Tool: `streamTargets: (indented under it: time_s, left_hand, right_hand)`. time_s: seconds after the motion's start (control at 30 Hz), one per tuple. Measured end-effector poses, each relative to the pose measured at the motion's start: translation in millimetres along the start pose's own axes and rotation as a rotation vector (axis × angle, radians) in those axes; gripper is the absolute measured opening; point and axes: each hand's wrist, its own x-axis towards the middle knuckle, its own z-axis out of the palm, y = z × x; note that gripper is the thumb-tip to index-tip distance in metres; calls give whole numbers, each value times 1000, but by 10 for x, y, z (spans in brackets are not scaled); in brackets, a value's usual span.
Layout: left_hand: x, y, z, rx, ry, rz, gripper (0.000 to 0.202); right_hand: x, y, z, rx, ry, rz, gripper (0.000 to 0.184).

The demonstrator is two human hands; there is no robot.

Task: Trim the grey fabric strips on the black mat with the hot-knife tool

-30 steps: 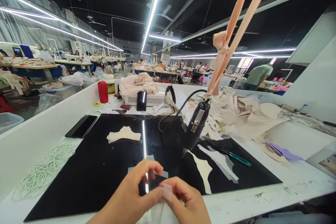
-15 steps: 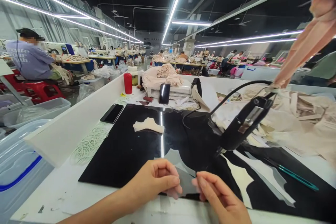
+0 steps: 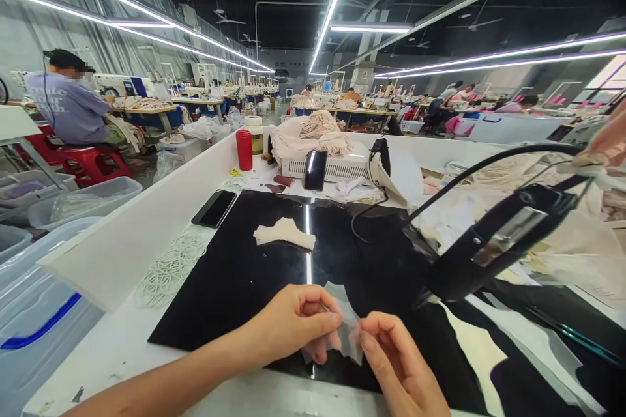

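My left hand [image 3: 293, 326] and my right hand [image 3: 396, 365] meet low in the middle of the view, over the near edge of a glossy black mat [image 3: 235, 273]. Both pinch a small translucent whitish film piece [image 3: 345, 329] between thumb and fingers. A cream fabric cutout [image 3: 284, 234] lies further back on the mat. A black corded hand tool [image 3: 493, 244] hangs tilted to the right of my hands. Pale cut pieces [image 3: 482, 355] lie on the mat at the right.
A phone [image 3: 214, 208] and a heap of white cord loops [image 3: 171, 264] lie at the mat's left. Behind stand a red can [image 3: 244, 150], a white vented box [image 3: 332, 169] with fabric on it, and fabric scraps [image 3: 562, 234] at right. A seated person [image 3: 68, 104] works far left.
The view has swung left and down a little. My hands have lifted the film piece off the mat and drawn closer together around it. The hanging tool now sits further right.
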Motion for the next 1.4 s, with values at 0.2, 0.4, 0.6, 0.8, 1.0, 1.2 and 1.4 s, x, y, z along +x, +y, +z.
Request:
streamTargets:
  time_s: [0.2,0.4,0.6,0.8,1.0,1.2,1.4]
  left_hand:
    - [186,-56,-113,178,61,-26,24]
    - [238,12,-171,629,194,103,15]
    - [276,-102,-169,1071,194,219,6]
    - [308,-221,-190,1291,183,321,9]
    - [317,-231,-186,1325,192,335,9]
    - [329,-239,-189,1342,205,333,11]
    - [333,-257,-196,1352,220,343,10]
  right_hand:
    - [243,151,-136,-284,-60,-146,30]
    - [326,263,-77,-541,-15,-418,28]
    - [316,378,-112,-815,-30,-522,31]
    - [326,407,-106,-903,-68,-553,34]
    - [331,446,-100,-891,-88,-518,33]
    - [331,424,-88,-901,-73,-519,34]
    - [332,426,-60,-915,-61,-503,35]
